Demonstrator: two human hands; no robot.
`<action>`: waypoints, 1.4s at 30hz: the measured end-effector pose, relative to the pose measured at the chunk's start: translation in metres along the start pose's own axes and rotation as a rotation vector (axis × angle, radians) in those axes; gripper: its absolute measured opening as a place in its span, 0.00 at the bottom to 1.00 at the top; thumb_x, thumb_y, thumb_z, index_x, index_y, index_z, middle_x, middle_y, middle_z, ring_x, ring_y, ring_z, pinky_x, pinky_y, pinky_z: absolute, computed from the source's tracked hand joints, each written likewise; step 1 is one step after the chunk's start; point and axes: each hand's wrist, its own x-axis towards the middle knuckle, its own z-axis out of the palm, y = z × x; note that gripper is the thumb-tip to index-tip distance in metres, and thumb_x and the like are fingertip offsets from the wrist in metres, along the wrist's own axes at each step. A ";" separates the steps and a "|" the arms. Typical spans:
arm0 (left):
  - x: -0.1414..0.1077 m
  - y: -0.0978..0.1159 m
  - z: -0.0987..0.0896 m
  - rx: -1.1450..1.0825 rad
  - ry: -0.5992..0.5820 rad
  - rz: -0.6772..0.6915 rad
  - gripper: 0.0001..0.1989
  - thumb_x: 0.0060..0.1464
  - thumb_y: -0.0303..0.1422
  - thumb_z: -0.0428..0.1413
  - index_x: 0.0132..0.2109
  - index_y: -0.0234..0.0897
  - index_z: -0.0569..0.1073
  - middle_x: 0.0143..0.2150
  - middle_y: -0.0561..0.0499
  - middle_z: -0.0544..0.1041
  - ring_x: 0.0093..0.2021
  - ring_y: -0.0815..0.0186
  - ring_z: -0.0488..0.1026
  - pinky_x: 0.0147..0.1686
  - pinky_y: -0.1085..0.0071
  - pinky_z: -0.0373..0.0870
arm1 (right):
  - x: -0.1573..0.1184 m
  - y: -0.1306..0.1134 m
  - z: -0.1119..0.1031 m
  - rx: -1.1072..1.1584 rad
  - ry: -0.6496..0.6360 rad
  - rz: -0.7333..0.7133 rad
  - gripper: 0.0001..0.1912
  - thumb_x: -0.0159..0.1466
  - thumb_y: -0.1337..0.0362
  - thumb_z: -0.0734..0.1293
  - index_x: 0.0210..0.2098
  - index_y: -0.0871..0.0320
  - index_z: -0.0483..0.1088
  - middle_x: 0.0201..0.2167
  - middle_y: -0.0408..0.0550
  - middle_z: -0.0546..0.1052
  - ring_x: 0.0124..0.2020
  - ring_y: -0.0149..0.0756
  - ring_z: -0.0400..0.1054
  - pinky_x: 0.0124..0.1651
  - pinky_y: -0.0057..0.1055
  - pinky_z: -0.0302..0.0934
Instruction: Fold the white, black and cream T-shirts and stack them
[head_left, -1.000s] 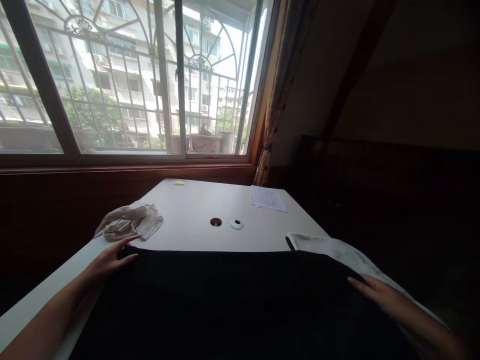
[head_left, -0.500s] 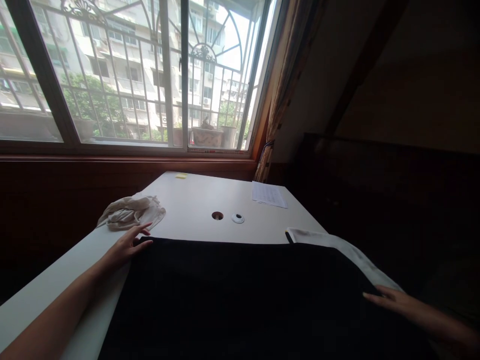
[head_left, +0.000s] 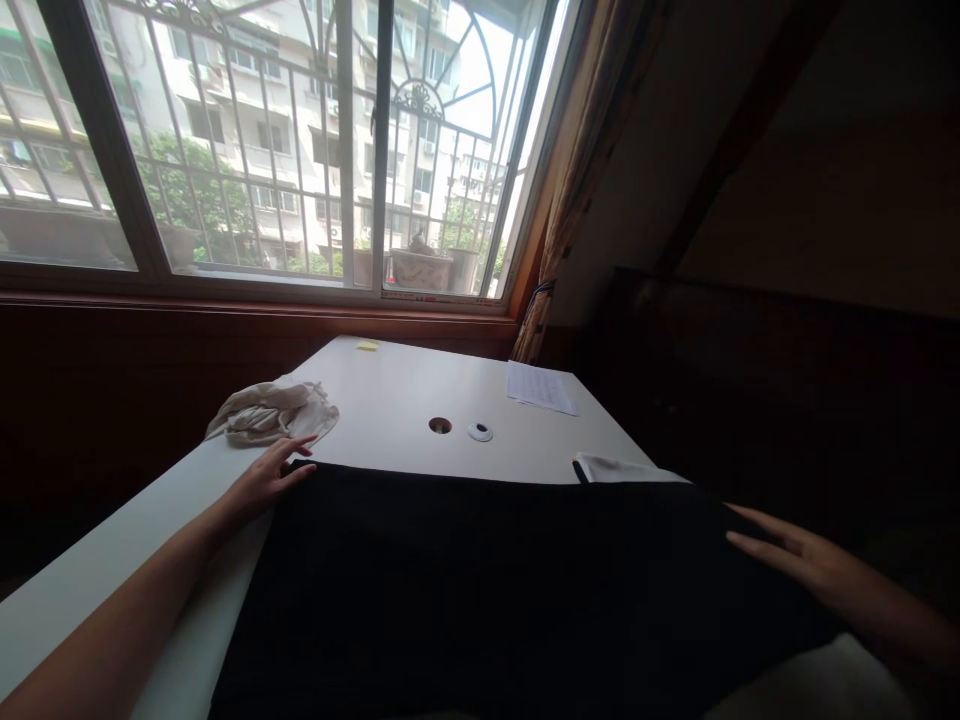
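Observation:
A large black cloth (head_left: 480, 580) lies spread over the near part of the white table (head_left: 397, 400). At its far left corner rests my left hand (head_left: 274, 478), open, thumb on the fabric and fingers stretched apart. My right hand (head_left: 806, 560) lies at the cloth's right edge with thumb and forefinger extended and apart; its other fingers are hidden. A white strip of fabric (head_left: 626, 469) with a dark end shows beyond the far right edge. Pale material (head_left: 832, 685) appears at the lower right.
A crumpled beige cloth (head_left: 274, 412) lies just beyond my left hand. Farther back are a round hole (head_left: 440, 426), a white ring-shaped cover (head_left: 481, 432), printed papers (head_left: 541, 388) and a yellow note (head_left: 367, 346). A barred window (head_left: 300, 150) and tied curtain (head_left: 534, 320) stand behind.
My right hand has moved up along the cloth's right edge. The black fabric now covers more of the white strip, and pale material has come into view at lower right. My left hand stays at its corner.

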 end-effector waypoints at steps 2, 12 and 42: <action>-0.001 0.004 -0.001 -0.001 -0.003 0.001 0.33 0.61 0.55 0.54 0.67 0.44 0.66 0.53 0.43 0.75 0.48 0.53 0.75 0.48 0.57 0.75 | -0.007 -0.030 0.008 0.249 -0.215 -0.013 0.30 0.56 0.54 0.70 0.58 0.50 0.76 0.60 0.59 0.75 0.57 0.55 0.73 0.53 0.38 0.67; -0.004 0.011 -0.008 -0.032 -0.011 0.035 0.31 0.60 0.53 0.56 0.64 0.43 0.70 0.53 0.43 0.76 0.49 0.53 0.75 0.45 0.61 0.75 | -0.102 -0.198 0.102 0.161 -0.256 -0.396 0.29 0.63 0.48 0.66 0.62 0.48 0.71 0.53 0.51 0.79 0.54 0.52 0.73 0.53 0.46 0.68; -0.012 0.029 -0.010 -0.129 -0.125 0.032 0.29 0.58 0.50 0.61 0.63 0.46 0.71 0.57 0.45 0.75 0.43 0.58 0.76 0.43 0.63 0.76 | -0.068 -0.076 0.187 -0.061 -0.026 -0.567 0.29 0.66 0.65 0.61 0.67 0.51 0.63 0.54 0.54 0.70 0.54 0.49 0.70 0.58 0.47 0.68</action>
